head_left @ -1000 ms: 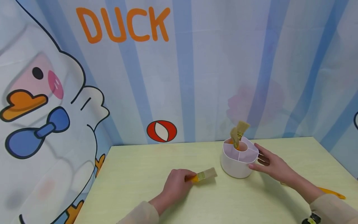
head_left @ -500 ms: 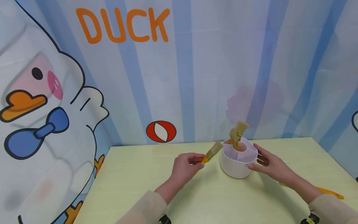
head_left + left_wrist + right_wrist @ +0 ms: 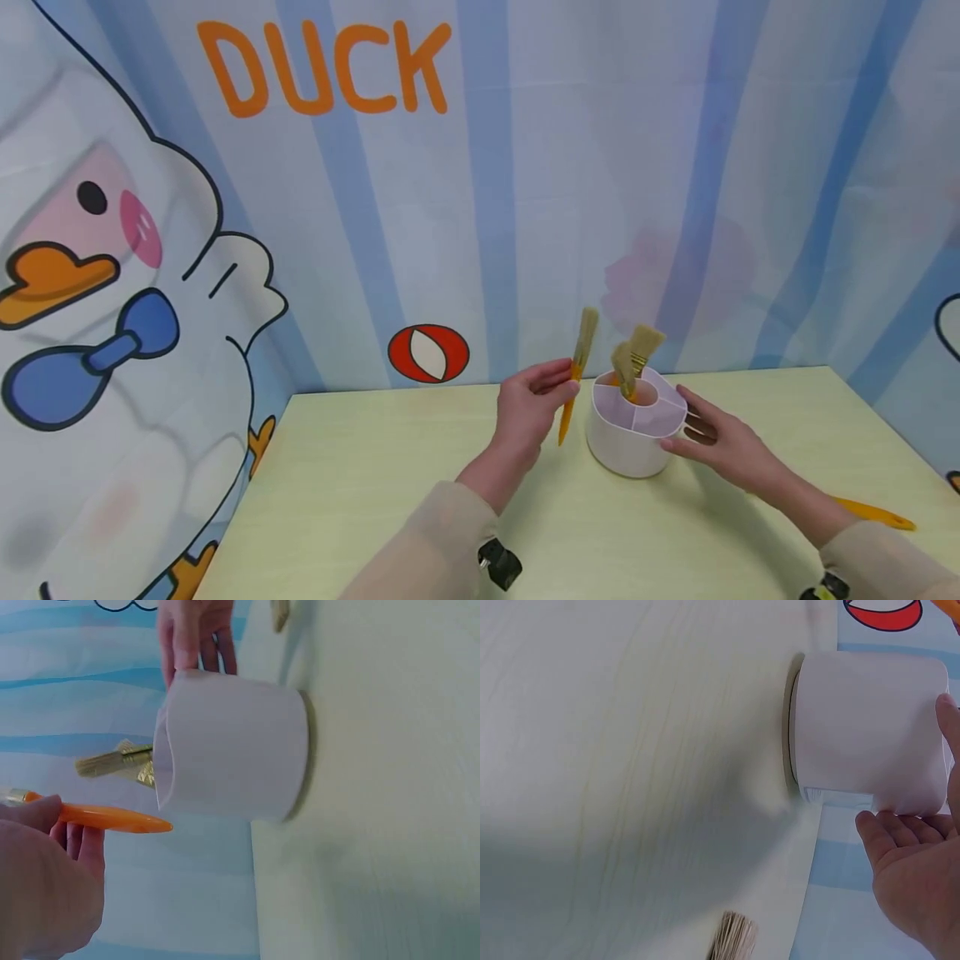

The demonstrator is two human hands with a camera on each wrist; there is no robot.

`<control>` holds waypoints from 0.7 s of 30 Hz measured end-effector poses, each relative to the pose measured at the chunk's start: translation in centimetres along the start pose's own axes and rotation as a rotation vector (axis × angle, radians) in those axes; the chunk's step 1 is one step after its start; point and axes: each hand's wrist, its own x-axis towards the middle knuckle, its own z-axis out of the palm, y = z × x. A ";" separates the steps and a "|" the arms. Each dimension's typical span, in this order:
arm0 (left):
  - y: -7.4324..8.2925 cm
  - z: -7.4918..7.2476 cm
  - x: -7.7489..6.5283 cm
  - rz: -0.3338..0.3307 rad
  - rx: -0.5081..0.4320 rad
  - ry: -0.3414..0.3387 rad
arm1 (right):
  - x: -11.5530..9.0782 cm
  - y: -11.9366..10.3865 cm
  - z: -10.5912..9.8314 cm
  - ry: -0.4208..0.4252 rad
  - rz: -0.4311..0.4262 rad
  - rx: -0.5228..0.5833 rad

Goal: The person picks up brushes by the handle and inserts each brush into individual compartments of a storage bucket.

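My left hand [image 3: 528,408] pinches a paintbrush [image 3: 567,412] by its orange handle, bristles up and handle tip down. The brush is just left of a round white divided organizer [image 3: 626,450], apart from it. In the left wrist view the orange handle [image 3: 112,817] points toward the organizer's rim. Several fingers of my right hand [image 3: 731,442] touch the organizer's right side, fairly straight, with the thumb at its front near the rim. Bristle-up paintbrushes [image 3: 641,346] stand tilted in the organizer; their exact compartments are hard to tell.
Another paintbrush with an orange handle [image 3: 873,512] lies on the pale wooden table [image 3: 360,500], partly hidden beneath my right forearm. Its bristles [image 3: 735,937] show in the right wrist view. A blue striped cloth with a printed duck [image 3: 112,375] hangs behind the table.
My left hand has lifted the paintbrush from the table and carried it right and up toward the organizer, turning it from nearly flat to upright. My right hand has stayed at the organizer.
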 end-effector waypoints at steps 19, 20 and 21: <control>0.3 5.8 2.6 0.027 -0.330 0.208 | 0.1 0.1 0.2 0.050 -0.013 -0.002; 0.1 6.0 2.7 0.028 -0.336 0.212 | 0.1 0.2 0.3 0.050 -0.020 -0.002; 0.0 6.1 2.7 0.030 -0.342 0.215 | 0.1 0.2 0.3 0.051 -0.023 -0.001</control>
